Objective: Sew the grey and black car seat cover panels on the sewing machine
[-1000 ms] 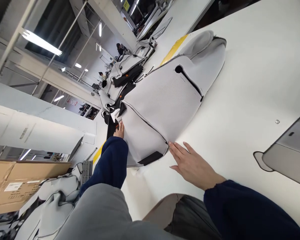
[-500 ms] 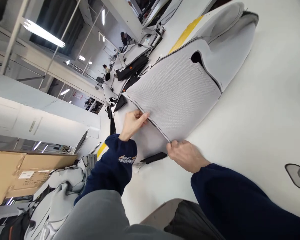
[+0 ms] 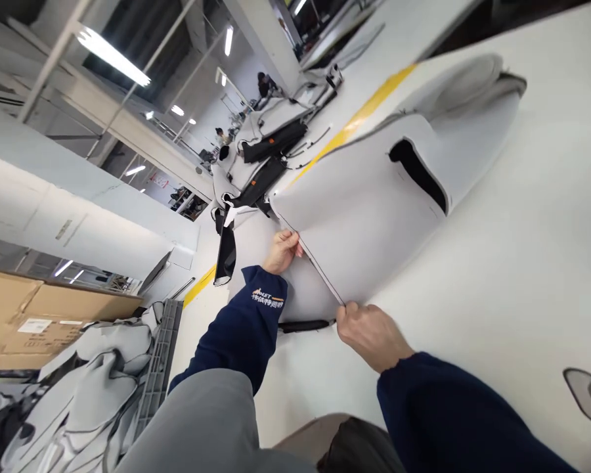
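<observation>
A large light grey fabric cover (image 3: 364,217) with dark edging lies across the white table, a black slot-like opening showing near its far end. Its near seam (image 3: 325,274) runs as a straight line between my two hands. My left hand (image 3: 284,249) pinches this seam toward its upper left, thumb and fingers pressed together. At the lower right end of the seam, my right hand (image 3: 372,334) is closed on the cover's edge in a fist-like grip. Below the seam a grey flap of fabric (image 3: 305,295) ends in a black strip (image 3: 306,326).
More grey and black sewn pieces (image 3: 276,141) lie farther along the table (image 3: 512,276), beside yellow tape (image 3: 359,125). At left, a grey plastic crate (image 3: 160,361) holds piled covers, near cardboard boxes (image 3: 44,315). Another dark-edged piece (image 3: 588,394) lies at right.
The cover and both hands sit slightly lower and farther right in view, as the camera has shifted. The seam looks pulled straighter, and the black slot gapes wider. Both hands keep their hold.
</observation>
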Tool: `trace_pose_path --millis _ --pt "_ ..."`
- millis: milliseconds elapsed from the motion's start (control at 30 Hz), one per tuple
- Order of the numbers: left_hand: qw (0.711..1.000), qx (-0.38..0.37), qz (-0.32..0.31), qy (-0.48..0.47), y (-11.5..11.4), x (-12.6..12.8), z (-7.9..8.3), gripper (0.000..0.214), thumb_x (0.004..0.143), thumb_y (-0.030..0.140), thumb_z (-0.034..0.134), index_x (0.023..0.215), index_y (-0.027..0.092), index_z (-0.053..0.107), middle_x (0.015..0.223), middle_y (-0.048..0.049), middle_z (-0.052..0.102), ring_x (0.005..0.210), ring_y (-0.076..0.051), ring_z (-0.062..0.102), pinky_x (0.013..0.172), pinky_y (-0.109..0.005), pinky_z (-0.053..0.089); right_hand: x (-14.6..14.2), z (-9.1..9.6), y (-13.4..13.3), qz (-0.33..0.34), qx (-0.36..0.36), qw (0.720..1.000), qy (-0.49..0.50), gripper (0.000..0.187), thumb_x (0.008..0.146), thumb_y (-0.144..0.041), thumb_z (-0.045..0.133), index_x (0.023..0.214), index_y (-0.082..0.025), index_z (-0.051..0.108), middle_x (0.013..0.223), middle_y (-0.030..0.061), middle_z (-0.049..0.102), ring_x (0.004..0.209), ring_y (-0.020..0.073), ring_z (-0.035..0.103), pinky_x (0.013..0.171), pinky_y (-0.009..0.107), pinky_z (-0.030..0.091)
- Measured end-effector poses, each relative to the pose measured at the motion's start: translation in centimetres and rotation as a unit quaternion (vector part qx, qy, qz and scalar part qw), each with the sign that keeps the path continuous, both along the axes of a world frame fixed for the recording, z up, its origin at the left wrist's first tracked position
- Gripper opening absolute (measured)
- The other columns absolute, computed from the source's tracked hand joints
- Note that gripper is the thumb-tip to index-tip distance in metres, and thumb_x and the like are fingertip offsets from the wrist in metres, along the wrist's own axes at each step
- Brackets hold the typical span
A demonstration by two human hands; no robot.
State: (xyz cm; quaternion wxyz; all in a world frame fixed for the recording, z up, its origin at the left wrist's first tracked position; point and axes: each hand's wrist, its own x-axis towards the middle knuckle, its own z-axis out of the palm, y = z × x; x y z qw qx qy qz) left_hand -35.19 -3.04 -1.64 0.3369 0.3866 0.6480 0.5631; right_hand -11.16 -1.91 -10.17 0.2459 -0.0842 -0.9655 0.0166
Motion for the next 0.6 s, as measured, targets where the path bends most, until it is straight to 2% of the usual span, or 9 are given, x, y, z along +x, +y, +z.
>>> trace_pose_path --millis 167,300,367,433,500,567,600 --pt "0.999 0.018 -0.023 0.015 -0.7 1.0 0.8 0.057 0.062 0.064 0.083 0.06 0.014 0.055 0.048 -0.0002 0.057 0.041 -0.009 0.05 0.044 -0.021 0.038 0.1 -1.7 0.5 -0.014 0.056 0.997 0.049 0.03 0.059 0.012 0.054 0.061 -0.018 0.048 0.052 0.0026 0.053 0.039 0.017 0.051 0.044 0.027 0.027" --pt "0.998 0.015 -0.055 0.037 -1.9 2.9 1.8 0.055 0.07 0.063 0.079 0.064 0.013 0.058 0.054 -0.0014 0.06 0.045 -0.008 0.052 0.049 -0.02 0.042 1.0 -2.1 0.7 -0.013 0.062 0.992 0.11 0.031 0.058 0.011 0.051 0.059 -0.02 0.046 0.05 0.0014 0.052 0.038 0.0169 0.049 0.043 0.028 0.026" --pt "0.994 -0.007 -0.088 0.063 -2.8 4.0 2.5 0.053 0.074 0.063 0.075 0.068 0.013 0.058 0.059 -0.0022 0.062 0.05 -0.009 0.055 0.053 -0.021 0.045 2.2 -2.2 0.6 -0.017 0.064 0.989 0.134 0.03 0.061 0.009 0.05 0.058 -0.02 0.045 0.049 0.0001 0.05 0.038 0.0165 0.048 0.042 0.029 0.025" --pt "0.989 -0.019 -0.114 0.098 -4.2 4.2 3.4 0.051 0.078 0.063 0.07 0.075 0.013 0.061 0.065 -0.0035 0.063 0.056 -0.011 0.058 0.058 -0.023 0.048 4.2 -2.6 0.8 -0.026 0.081 0.987 0.137 0.028 0.07 0.005 0.051 0.059 -0.02 0.048 0.05 -0.0008 0.049 0.038 0.0162 0.047 0.043 0.029 0.026" --pt "0.985 0.005 -0.074 0.158 -6.2 2.7 4.3 0.046 0.084 0.06 0.064 0.086 0.014 0.063 0.072 -0.0043 0.065 0.064 -0.013 0.061 0.066 -0.026 0.052 7.0 -3.5 1.6 -0.052 0.108 0.985 0.122 0.026 0.081 -0.002 0.051 0.062 -0.02 0.055 0.053 -0.0007 0.05 0.04 0.0162 0.048 0.043 0.03 0.027" --pt "0.967 0.048 0.064 0.242 -9.0 -0.4 5.1 0.037 0.088 0.052 0.059 0.095 0.016 0.062 0.084 -0.0056 0.066 0.077 -0.015 0.063 0.078 -0.03 0.053 10.4 -4.8 2.8 -0.091 0.126 0.984 0.088 0.027 0.086 -0.007 0.047 0.069 -0.02 0.063 0.058 0.001 0.054 0.042 0.0169 0.05 0.043 0.031 0.028" --pt "0.945 0.053 0.152 0.286 -10.6 -2.4 5.2 0.031 0.089 0.045 0.058 0.1 0.016 0.061 0.092 -0.007 0.066 0.086 -0.017 0.064 0.086 -0.032 0.052 12.2 -5.4 3.5 -0.104 0.122 0.985 0.061 0.028 0.087 -0.008 0.044 0.077 -0.02 0.067 0.064 0.0025 0.057 0.044 0.0179 0.051 0.043 0.031 0.029"
